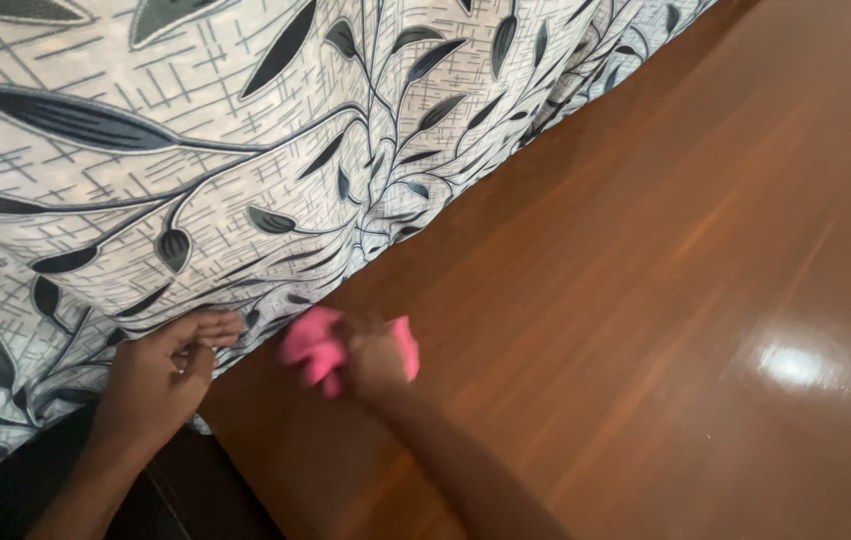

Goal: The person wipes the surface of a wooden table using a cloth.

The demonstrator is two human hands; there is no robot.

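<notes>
So, pink cloth on a shiny wooden surface, right by a leaf-print sheet.

Right hand (374,358) is gripping a bunched-up pink cloth (318,348) and pressing it down on the glossy brown wooden tabletop (646,300), close to its near-left edge; it's a bit blurry. Left hand (161,372) is pinching the edge of the white sheet (196,170) with dark leaf pattern, holding it just beside the cloth. Sheet is draping along the wood's left side, and a bright glare spot is sitting on the right.
</notes>
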